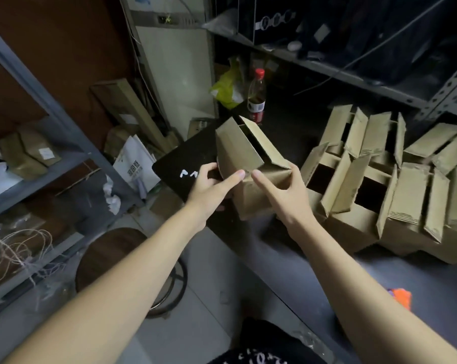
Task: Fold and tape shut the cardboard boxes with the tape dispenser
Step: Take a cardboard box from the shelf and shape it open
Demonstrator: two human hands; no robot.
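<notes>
Closest to me, a blurred orange thing (402, 298) lies on the dark table (379, 279) by my right forearm; it may be the tape dispenser, but I cannot tell. To the left, a round dark stool (112, 258) stands on the floor. Further out, both my hands hold one cardboard box (248, 151) over the table's left end. My left hand (209, 185) grips its left side, thumb on the wall and forefinger laid across the near flap. My right hand (282, 190) clasps the right corner, thumb round the edge and forefinger pointing at the left one, the two tips nearly touching. The box's top flaps stand half raised. To the right, a row of open boxes (353, 222) sits on the table with flaps up. Behind stands a red-capped bottle (256, 95) beside a yellow bag (227, 88).
</notes>
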